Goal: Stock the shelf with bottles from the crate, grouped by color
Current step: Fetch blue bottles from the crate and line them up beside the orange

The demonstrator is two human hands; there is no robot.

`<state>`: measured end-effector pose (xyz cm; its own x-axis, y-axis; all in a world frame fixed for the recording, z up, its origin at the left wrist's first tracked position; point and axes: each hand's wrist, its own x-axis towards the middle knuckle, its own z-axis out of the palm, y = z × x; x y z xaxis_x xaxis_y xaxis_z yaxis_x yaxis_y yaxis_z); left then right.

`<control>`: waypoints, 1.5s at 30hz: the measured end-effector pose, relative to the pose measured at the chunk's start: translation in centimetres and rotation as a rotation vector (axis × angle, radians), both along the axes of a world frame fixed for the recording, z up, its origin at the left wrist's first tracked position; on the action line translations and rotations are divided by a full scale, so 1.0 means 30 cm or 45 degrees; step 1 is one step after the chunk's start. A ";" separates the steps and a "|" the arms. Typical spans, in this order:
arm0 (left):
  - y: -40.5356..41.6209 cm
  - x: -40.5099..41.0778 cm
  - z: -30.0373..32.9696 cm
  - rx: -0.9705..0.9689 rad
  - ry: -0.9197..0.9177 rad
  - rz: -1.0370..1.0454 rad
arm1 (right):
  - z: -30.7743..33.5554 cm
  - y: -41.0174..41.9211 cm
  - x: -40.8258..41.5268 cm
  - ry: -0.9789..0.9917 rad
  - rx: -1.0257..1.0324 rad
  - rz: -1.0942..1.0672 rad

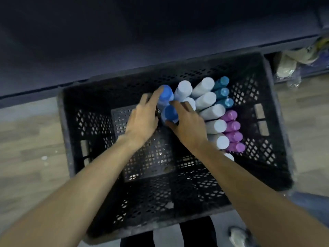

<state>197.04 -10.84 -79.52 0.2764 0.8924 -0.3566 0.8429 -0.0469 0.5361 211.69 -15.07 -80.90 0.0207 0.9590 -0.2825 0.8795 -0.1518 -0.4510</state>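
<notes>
A black perforated crate (89,132) sits below me and holds upright bottles in its right half. Two blue-capped bottles stand at the group's left edge: a far one (166,94) and a near one (170,114). My left hand (142,120) reaches in with its fingertips against the far blue-capped bottle. My right hand (187,125) has thumb and fingers curled around the near blue-capped bottle. Several white-capped bottles (204,100) fill the middle. Three teal-capped bottles (223,92) and several purple-capped bottles (232,130) line the right side.
The dark shelf surface (124,41) spreads above the crate's far rim. Wood-pattern floor (28,139) shows on both sides. Bagged goods (292,63) lie at the upper right. The crate's left half is bare mesh.
</notes>
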 end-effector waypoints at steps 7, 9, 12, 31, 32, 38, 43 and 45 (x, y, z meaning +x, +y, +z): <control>0.046 0.031 -0.131 0.047 -0.150 0.031 | -0.087 -0.058 -0.007 0.127 -0.027 -0.116; 0.054 0.034 -0.152 0.069 -0.176 0.034 | -0.099 -0.057 0.002 0.175 -0.001 -0.155; 0.069 0.025 -0.185 0.115 -0.229 0.008 | -0.122 -0.046 0.019 0.204 0.024 -0.165; -0.049 -0.020 0.113 0.229 -0.299 0.005 | 0.239 -0.135 0.166 0.225 -0.008 -0.169; -0.056 -0.028 0.180 0.234 -0.312 0.013 | 0.301 -0.123 0.165 0.242 -0.001 -0.171; -0.064 -0.080 0.582 0.267 -0.297 0.093 | 0.666 -0.062 0.134 0.258 0.073 -0.131; -0.025 -0.113 0.903 0.343 -0.282 0.114 | 0.955 -0.042 0.122 0.249 0.222 -0.084; 0.001 -0.130 1.036 0.383 -0.318 0.094 | 1.071 -0.030 0.126 0.255 0.305 -0.049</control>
<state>193.15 -10.82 -48.44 0.2526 0.9675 -0.0065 0.6955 -0.1769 0.6964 215.48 -15.98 -48.78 0.0250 0.9984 -0.0506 0.7653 -0.0517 -0.6416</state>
